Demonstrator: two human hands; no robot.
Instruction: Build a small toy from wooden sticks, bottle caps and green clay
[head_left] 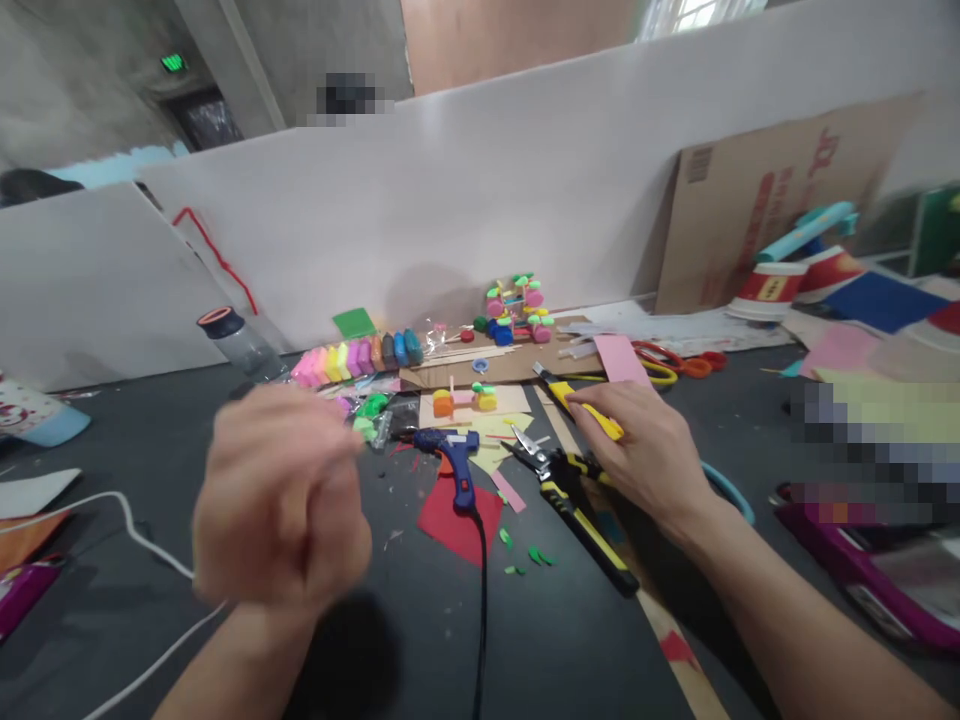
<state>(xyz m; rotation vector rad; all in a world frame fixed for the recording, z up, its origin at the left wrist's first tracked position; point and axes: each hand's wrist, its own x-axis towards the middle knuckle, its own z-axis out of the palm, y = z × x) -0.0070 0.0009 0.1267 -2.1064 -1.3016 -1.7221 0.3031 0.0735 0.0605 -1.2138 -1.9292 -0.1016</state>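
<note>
My left hand (281, 500) is raised over the left part of the dark table, blurred, its fingers curled together; whatever they may hold cannot be made out. On the right, my right hand (637, 440) has its thumb and fingers closed around a yellow and black utility knife (561, 388), which points up and left. Just below that hand lie pliers (574, 515) with black and yellow handles. A blue glue gun (459, 460) rests partly on a red paper sheet (442, 515). Behind it is a small clay model (465, 400) with orange and yellow parts.
Colourful clay blocks (360, 355) line the back left, near a clear bottle (240, 340). A pink and green clay model (517, 310) stands by the white partition (450, 200). Scissors (675, 365), a paper cup (769, 290) and a purple case (862, 570) are to the right.
</note>
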